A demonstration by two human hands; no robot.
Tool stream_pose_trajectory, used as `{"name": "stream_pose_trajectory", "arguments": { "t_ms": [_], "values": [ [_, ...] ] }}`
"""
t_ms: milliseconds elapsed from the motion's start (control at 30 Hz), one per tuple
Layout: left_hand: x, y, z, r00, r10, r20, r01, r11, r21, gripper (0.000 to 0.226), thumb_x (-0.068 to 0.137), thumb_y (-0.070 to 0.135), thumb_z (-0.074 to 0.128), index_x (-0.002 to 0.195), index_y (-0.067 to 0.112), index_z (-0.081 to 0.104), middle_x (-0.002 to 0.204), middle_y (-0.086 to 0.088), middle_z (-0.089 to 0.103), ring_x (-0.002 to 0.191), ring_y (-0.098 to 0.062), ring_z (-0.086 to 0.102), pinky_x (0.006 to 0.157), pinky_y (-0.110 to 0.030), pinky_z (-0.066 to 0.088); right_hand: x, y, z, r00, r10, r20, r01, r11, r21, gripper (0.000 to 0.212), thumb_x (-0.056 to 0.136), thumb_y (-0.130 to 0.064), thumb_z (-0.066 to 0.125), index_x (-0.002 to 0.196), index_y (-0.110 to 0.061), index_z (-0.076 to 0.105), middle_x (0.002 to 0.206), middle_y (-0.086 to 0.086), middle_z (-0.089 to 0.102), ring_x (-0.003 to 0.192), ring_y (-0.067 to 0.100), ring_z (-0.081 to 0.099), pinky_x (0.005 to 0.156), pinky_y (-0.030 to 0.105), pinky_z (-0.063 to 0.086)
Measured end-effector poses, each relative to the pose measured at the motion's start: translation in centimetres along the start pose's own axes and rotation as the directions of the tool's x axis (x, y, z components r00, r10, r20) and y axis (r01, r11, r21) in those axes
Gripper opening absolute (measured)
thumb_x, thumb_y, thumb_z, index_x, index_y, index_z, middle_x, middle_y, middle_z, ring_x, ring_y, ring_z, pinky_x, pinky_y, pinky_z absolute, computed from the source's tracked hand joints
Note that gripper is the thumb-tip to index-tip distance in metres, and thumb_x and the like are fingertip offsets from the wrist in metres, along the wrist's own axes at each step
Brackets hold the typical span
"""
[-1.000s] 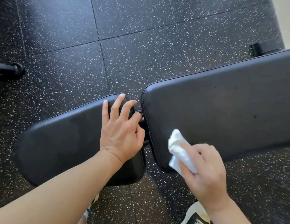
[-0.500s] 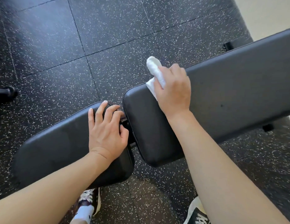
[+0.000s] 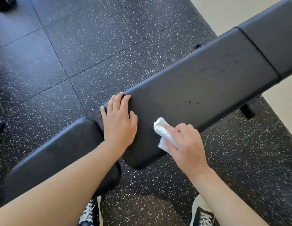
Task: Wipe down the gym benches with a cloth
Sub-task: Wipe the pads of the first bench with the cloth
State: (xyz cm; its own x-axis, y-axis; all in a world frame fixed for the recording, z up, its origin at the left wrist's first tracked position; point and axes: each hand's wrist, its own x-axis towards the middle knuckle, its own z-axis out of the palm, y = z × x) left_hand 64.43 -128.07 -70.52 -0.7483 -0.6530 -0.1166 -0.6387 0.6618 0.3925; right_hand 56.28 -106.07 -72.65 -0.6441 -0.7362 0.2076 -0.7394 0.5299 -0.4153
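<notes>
The left hand [image 3: 119, 123], fingers flat, has shifted from the seat pad [image 3: 57, 154] to the long pad [image 3: 199, 95], while the right hand [image 3: 187, 147], clenching the cloth [image 3: 161, 132], returns to the near edge for another pass.

We are in a gym: speckled black rubber floor tiles [image 3: 96, 46] lie under a padded black bench [image 3: 207, 88], its smaller seat pad [image 3: 57, 154] just beside it.

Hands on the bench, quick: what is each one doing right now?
Left hand: open, flat on the long bench pad, holding nothing.
Right hand: closed on the white cloth, pressing it to the pad.
</notes>
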Motion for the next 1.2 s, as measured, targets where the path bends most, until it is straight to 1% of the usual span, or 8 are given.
{"name": "stream_pose_trajectory", "arguments": {
  "t_ms": [100, 300, 500, 600, 767, 900, 1000, 1200],
  "values": [
    [-0.9, 0.9, 2.2, 0.993, -0.086, -0.081, 0.09, 0.995, 0.051, 0.059, 0.099, 0.027, 0.045, 0.158, 0.021, 0.04, 0.171, -0.001, 0.028, 0.161, -0.027, 0.018, 0.128, -0.061, 0.01, 2.8, 0.2, 0.9, 0.998, -0.016, -0.06, 0.014, 0.999, -0.031, 0.03, 0.093, -0.018, 0.067, 0.121, -0.014, 0.074, 0.085, 0.003, 0.05, 0.072, 0.024, 0.04, 0.061, 0.042, 0.04],
    [-0.9, 0.3, 3.0, 0.985, -0.075, -0.155, 0.088, 0.993, 0.079, 0.063, 0.094, 0.034, 0.039, 0.156, 0.024, 0.043, 0.17, 0.001, 0.031, 0.16, -0.025, 0.02, 0.128, -0.06, 0.012, 15.1, -1.8, 4.1, 0.984, 0.028, -0.177, -0.042, 0.996, -0.073, 0.023, 0.08, -0.021, 0.071, 0.1, -0.01, 0.074, 0.084, 0.009, 0.06, 0.073, 0.032, 0.055, 0.059, 0.042, 0.045],
    [-0.7, 0.3, 3.4, 0.983, -0.067, -0.174, 0.087, 0.99, 0.108, 0.062, 0.092, 0.034, 0.039, 0.152, 0.024, 0.044, 0.169, 0.002, 0.033, 0.159, -0.025, 0.022, 0.129, -0.057, 0.013, 16.6, -2.7, 4.1, 0.99, 0.123, -0.076, -0.125, 0.992, -0.03, 0.02, 0.088, -0.028, 0.066, 0.102, -0.014, 0.07, 0.099, 0.007, 0.063, 0.089, 0.031, 0.058, 0.07, 0.04, 0.039],
    [-0.6, 0.4, 3.5, 0.982, -0.067, -0.177, 0.088, 0.989, 0.117, 0.064, 0.091, 0.035, 0.04, 0.153, 0.024, 0.043, 0.169, 0.001, 0.033, 0.158, -0.026, 0.023, 0.128, -0.058, 0.014, 11.2, -2.7, 2.5, 0.999, 0.015, 0.036, -0.014, 1.0, -0.022, 0.03, 0.09, -0.033, 0.058, 0.112, -0.016, 0.07, 0.102, 0.007, 0.062, 0.089, 0.03, 0.056, 0.072, 0.04, 0.037],
    [-0.7, 0.3, 3.6, 0.973, -0.076, -0.218, 0.1, 0.99, 0.1, 0.065, 0.089, 0.031, 0.04, 0.153, 0.022, 0.046, 0.167, -0.001, 0.036, 0.158, -0.028, 0.026, 0.128, -0.059, 0.014, 2.2, -0.3, -0.5, 0.987, -0.122, 0.103, 0.112, 0.989, 0.099, 0.025, 0.095, -0.029, 0.063, 0.11, -0.012, 0.074, 0.085, 0.004, 0.055, 0.071, 0.025, 0.047, 0.06, 0.04, 0.041],
    [-0.6, 0.7, 3.4, 0.972, -0.074, -0.224, 0.097, 0.991, 0.091, 0.063, 0.089, 0.03, 0.043, 0.151, 0.02, 0.049, 0.166, -0.002, 0.038, 0.157, -0.03, 0.028, 0.127, -0.061, 0.016, 3.9, 0.9, -0.3, 0.951, -0.275, 0.142, 0.271, 0.961, 0.051, 0.016, 0.091, -0.024, 0.068, 0.099, -0.012, 0.075, 0.082, 0.003, 0.054, 0.069, 0.024, 0.046, 0.06, 0.039, 0.038],
    [-0.7, 0.4, 3.3, 0.975, -0.075, -0.209, 0.097, 0.991, 0.095, 0.063, 0.091, 0.031, 0.044, 0.153, 0.022, 0.048, 0.167, -0.001, 0.036, 0.158, -0.028, 0.027, 0.126, -0.062, 0.016, 8.1, 1.9, 0.2, 0.929, -0.346, 0.135, 0.348, 0.938, 0.009, 0.019, 0.091, -0.023, 0.067, 0.104, -0.012, 0.075, 0.081, 0.005, 0.054, 0.07, 0.026, 0.047, 0.06, 0.041, 0.038],
    [-0.7, -0.1, 3.5, 0.975, -0.055, -0.214, 0.08, 0.991, 0.106, 0.065, 0.089, 0.033, 0.05, 0.153, 0.023, 0.048, 0.168, -0.002, 0.035, 0.157, -0.03, 0.028, 0.126, -0.063, 0.016, 17.9, 0.2, 3.6, 0.996, -0.089, 0.029, 0.091, 0.994, -0.061, 0.018, 0.09, -0.024, 0.064, 0.099, -0.009, 0.071, 0.085, 0.009, 0.057, 0.075, 0.031, 0.053, 0.063, 0.046, 0.042]
  ]
}}
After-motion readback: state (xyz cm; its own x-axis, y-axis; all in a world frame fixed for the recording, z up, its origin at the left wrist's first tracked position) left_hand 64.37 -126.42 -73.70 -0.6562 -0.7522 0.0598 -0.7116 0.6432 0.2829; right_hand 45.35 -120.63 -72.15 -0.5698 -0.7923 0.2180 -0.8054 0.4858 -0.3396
